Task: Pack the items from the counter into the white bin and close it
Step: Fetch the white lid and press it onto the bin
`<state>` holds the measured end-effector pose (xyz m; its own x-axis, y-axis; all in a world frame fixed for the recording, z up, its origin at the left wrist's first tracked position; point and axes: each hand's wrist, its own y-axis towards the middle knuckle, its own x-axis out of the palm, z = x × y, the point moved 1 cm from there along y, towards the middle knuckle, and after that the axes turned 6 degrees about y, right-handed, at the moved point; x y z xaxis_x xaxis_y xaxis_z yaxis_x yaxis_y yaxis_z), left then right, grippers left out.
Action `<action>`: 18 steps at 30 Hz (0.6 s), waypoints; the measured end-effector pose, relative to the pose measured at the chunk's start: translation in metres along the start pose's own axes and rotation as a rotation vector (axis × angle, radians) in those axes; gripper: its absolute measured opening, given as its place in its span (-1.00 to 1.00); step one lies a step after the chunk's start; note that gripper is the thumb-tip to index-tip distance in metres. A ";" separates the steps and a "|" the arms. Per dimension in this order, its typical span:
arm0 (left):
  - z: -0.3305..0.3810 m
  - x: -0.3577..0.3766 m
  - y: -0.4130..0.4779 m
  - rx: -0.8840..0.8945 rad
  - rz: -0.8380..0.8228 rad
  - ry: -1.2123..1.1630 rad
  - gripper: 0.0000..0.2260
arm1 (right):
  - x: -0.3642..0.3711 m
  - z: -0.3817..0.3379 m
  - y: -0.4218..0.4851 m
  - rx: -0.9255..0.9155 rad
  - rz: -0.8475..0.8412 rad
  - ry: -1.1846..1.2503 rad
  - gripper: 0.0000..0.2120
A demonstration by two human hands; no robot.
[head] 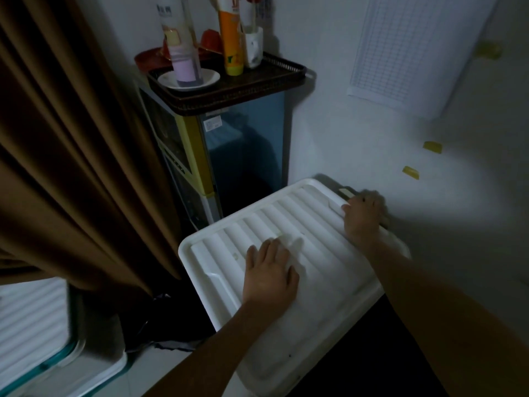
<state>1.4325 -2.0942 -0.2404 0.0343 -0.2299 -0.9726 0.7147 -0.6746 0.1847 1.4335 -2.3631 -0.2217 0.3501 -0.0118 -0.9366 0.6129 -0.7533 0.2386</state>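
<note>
Flat goes the left hand, fingers straight, pressing the white bin lid at five o'clock; the right hand curls over its far edge. Closing step, I'd say. Next, that edge needs pushing home.

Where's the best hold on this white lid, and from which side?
Take the white lid by its rim at the far right edge, from above, where the right hand curls over it. The flat ribbed top, under the left hand, offers nothing to grasp.
</note>
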 end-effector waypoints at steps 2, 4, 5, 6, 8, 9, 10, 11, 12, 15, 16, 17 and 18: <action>0.006 0.005 -0.001 -0.001 -0.019 -0.024 -0.51 | -0.001 0.001 0.002 0.008 0.009 -0.045 -0.59; 0.011 0.011 -0.004 -0.006 -0.036 -0.044 -0.49 | -0.001 0.003 0.003 0.033 -0.005 -0.079 -0.57; 0.011 0.013 -0.005 -0.014 -0.039 -0.045 -0.48 | 0.002 0.005 0.002 0.038 -0.012 -0.068 -0.56; 0.011 0.015 -0.005 -0.019 -0.045 -0.042 -0.48 | 0.004 0.006 0.002 0.037 -0.025 -0.057 -0.54; 0.010 0.016 -0.005 -0.018 -0.051 -0.043 -0.47 | 0.008 0.009 0.000 0.023 -0.064 -0.063 -0.54; 0.010 0.015 -0.005 -0.017 -0.051 -0.046 -0.47 | 0.009 0.010 0.000 0.013 -0.076 -0.069 -0.56; 0.010 0.015 -0.005 -0.015 -0.052 -0.050 -0.47 | 0.011 0.012 0.000 0.009 -0.078 -0.072 -0.58; 0.010 0.014 -0.004 -0.019 -0.054 -0.056 -0.47 | 0.012 0.013 0.001 0.008 -0.071 -0.070 -0.59; 0.010 0.014 -0.004 -0.023 -0.054 -0.062 -0.47 | 0.013 0.013 0.000 0.005 -0.057 -0.064 -0.61; 0.010 0.012 0.000 -0.016 -0.058 -0.063 -0.48 | 0.018 0.015 -0.002 -0.006 -0.001 -0.039 -0.66; 0.010 0.013 0.000 -0.013 -0.058 -0.058 -0.49 | 0.020 0.016 -0.004 -0.005 0.001 -0.039 -0.68; 0.009 0.013 0.001 -0.013 -0.052 -0.054 -0.49 | 0.020 0.016 -0.004 0.000 -0.006 -0.042 -0.69; 0.010 0.014 0.000 -0.013 -0.051 -0.053 -0.50 | 0.021 0.017 -0.005 0.003 -0.015 -0.044 -0.69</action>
<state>1.4260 -2.1040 -0.2522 -0.0394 -0.2324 -0.9718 0.7239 -0.6770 0.1325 1.4252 -2.3707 -0.2469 0.3092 -0.0299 -0.9505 0.6158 -0.7554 0.2241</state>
